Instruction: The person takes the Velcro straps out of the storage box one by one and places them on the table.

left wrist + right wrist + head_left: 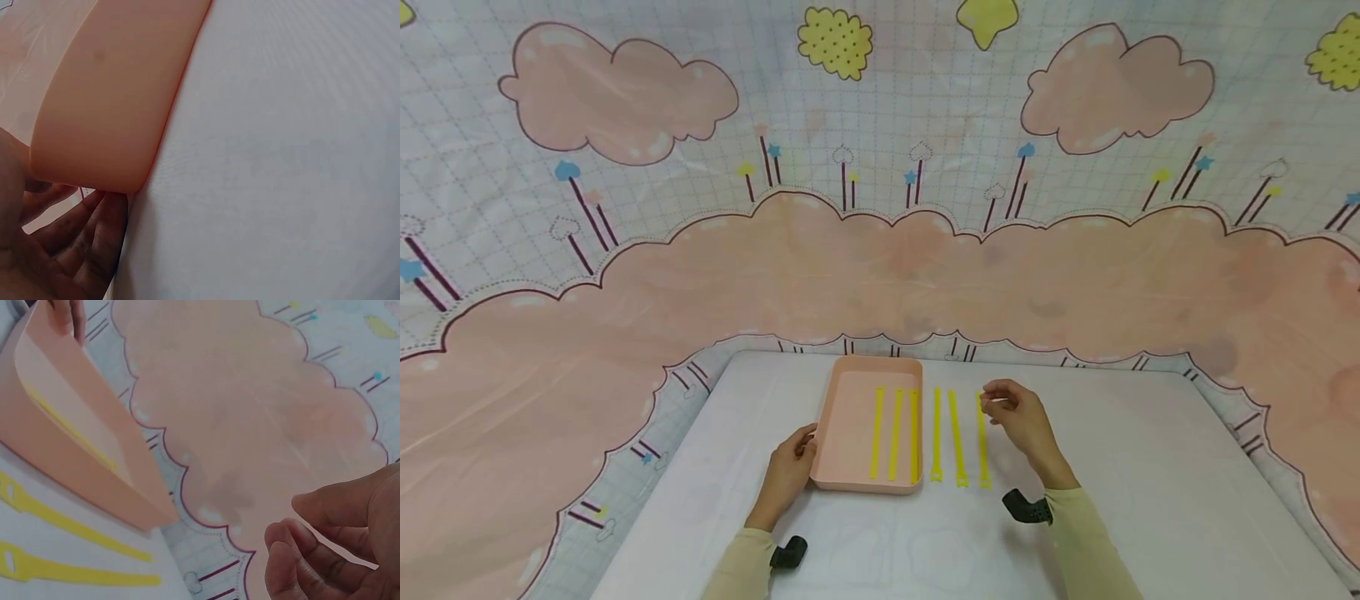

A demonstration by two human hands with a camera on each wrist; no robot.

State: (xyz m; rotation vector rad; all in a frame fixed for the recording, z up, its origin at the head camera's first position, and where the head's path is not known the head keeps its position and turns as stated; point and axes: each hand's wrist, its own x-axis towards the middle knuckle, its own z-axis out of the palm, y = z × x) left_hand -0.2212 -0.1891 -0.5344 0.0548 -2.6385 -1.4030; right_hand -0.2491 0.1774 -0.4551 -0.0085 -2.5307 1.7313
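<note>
My left hand (790,468) holds the left wall of a shallow peach tray (842,433), its fingertips at the wall's lower edge in the left wrist view. Three yellow cable straps (895,433) lie lengthwise inside the tray, the rightmost along the wall. Beside it on the table are three more, including a strap (936,433) nearest the tray and a strap (982,442) farthest right. My right hand (1018,417) is over the far end of that last one. In the right wrist view its thumb (312,509) and fingers are apart, with nothing between them.
A white table (1150,467) lies under everything. Behind it hangs a patterned cloth (880,275) with clouds, which also runs down along the table's sides. Black wrist mounts (1026,507) sit at both sleeves.
</note>
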